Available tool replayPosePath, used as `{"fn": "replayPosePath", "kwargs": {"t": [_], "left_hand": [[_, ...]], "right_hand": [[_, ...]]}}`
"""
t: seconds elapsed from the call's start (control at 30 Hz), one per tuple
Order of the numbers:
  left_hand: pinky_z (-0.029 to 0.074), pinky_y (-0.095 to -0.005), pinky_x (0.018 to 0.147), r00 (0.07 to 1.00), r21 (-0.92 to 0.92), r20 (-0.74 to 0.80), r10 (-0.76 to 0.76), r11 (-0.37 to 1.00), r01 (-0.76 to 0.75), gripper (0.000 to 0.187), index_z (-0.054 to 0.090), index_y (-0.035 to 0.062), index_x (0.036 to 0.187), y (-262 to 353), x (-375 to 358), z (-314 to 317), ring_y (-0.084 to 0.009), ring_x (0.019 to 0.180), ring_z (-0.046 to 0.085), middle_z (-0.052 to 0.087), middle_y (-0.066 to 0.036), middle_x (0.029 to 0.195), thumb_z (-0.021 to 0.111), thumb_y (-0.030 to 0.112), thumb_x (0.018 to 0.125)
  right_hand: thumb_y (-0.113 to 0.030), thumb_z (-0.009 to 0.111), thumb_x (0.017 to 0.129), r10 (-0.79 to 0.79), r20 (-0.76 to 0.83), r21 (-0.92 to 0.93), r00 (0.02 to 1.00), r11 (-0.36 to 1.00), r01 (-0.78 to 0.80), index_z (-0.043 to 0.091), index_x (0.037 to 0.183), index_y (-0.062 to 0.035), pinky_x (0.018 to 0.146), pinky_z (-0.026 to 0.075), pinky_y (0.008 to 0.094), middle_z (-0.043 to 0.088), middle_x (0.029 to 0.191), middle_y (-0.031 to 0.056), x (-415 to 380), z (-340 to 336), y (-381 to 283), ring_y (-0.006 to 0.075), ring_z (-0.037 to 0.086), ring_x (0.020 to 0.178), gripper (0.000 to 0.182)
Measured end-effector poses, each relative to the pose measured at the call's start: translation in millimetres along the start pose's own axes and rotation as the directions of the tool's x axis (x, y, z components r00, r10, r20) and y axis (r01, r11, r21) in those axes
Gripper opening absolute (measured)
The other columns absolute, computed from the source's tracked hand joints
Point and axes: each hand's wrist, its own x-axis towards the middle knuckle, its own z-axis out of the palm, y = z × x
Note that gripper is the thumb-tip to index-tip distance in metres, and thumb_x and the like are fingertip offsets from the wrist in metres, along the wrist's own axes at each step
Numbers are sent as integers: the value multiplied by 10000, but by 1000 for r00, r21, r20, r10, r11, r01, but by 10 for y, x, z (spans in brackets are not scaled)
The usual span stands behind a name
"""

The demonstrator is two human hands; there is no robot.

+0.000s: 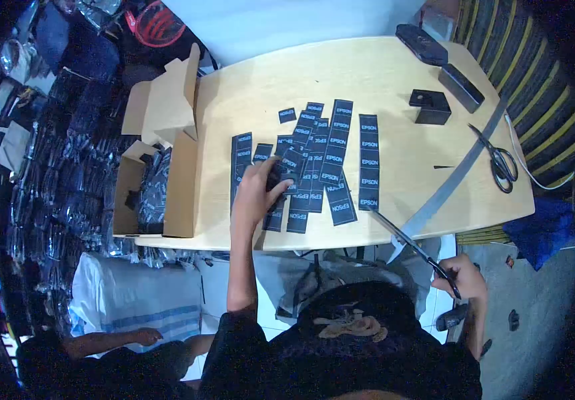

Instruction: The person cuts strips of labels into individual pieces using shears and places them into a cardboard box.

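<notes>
My left hand reaches over the middle of the table, fingers and thumb curled round a few black cut labels printed EPSON. Beneath and around it lie several label strips, overlapping at different angles. One strip lies apart to their right, roughly upright in view. My right hand, past the table's front edge, is closed round the handles of black-handled scissors. Their blades slant up and left, the tips right at the lower end of that separate strip.
An open cardboard box of dark labels stands on the left. A long metal ruler, another pair of scissors and black cases lie on the right. Packed goods fill the left side. Another person's arm shows lower left.
</notes>
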Motion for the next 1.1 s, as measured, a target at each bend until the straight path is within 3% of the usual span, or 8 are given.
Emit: {"fn": "replayPosePath", "kwargs": {"t": [0.1, 0.23, 0.3, 0.4, 0.57, 0.8, 1.0, 1.1], "left_hand": [[391, -418, 928, 999, 281, -4, -37, 959, 37, 541, 593, 6, 1114, -78, 2, -62, -377, 1160, 395, 424, -232, 1253, 707, 380, 740], [328, -463, 994, 987, 406, -158, 15, 912, 51, 660, 547, 37, 1196, -136, -34, 4, -416, 1216, 334, 369, -236, 1319, 707, 460, 716], [247, -478, 1044, 977, 271, -208, 38, 962, 20, 697, 497, 152, 1279, -149, -27, 41, -417, 1281, 275, 313, -233, 1382, 722, 465, 698], [171, -520, 1065, 999, 404, -44, 8, 915, 11, 826, 407, 153, 1345, -212, -41, 157, -438, 1316, 194, 267, -239, 1411, 695, 554, 682], [305, -459, 953, 960, 279, -210, 185, 952, -122, 375, 568, 137, 1178, -348, -25, 240, -319, 1137, 426, 488, -110, 1241, 607, 275, 831], [422, -378, 796, 962, 177, -249, 108, 982, -65, 272, 587, 82, 1100, -301, -20, 188, -308, 915, 532, 583, -141, 992, 591, 99, 828], [468, -364, 705, 910, -34, -386, 153, 983, -180, 166, 579, -6, 1004, -327, 61, 128, -352, 770, 600, 607, -204, 890, 558, 89, 869], [468, -343, 715, 963, -174, -270, 9, 983, -58, 155, 575, -15, 984, -345, 87, 99, -349, 793, 612, 614, -207, 906, 549, 93, 876]], "right_hand": [[-259, 788, 698, -1, -4, -15, 1000, 1000, 1, 541, 617, -11, 428, 314, 291, 415, 478, 31, -2, 8, -25, 86, 357, 478, 359], [-206, 770, 704, -66, -2, -40, 998, 997, 66, 568, 622, -13, 420, 333, 263, 466, 473, 20, 36, 32, -49, 72, 426, 448, 292], [-210, 764, 719, -172, -14, -62, 985, 983, 171, 572, 625, -17, 397, 320, 237, 467, 453, -9, 65, 40, -56, 62, 443, 407, 288], [-269, 787, 701, -67, -33, -9, 997, 998, 66, 574, 636, -19, 399, 320, 234, 467, 453, -8, 65, 80, -52, 61, 441, 408, 335], [-211, 778, 707, -54, -135, 11, 989, 998, 57, 593, 688, -6, 472, 375, 283, 523, 539, 47, 194, 328, -332, 101, 464, 498, 277], [-242, 734, 760, -188, -367, -59, 911, 982, 179, 574, 680, 9, 506, 384, 286, 505, 543, 44, 849, 832, -1081, 106, 467, 526, 308], [-298, 678, 822, -230, -348, 304, 909, 889, 341, 492, 519, -27, 368, 315, 261, 455, 429, 12, 1807, 1082, -1300, 86, 436, 371, 448], [-275, 618, 871, -183, -332, 425, 925, 847, 320, 533, 632, -28, 347, 304, 225, 449, 459, -6, 2173, 1258, -1449, 79, 410, 346, 354]]}}
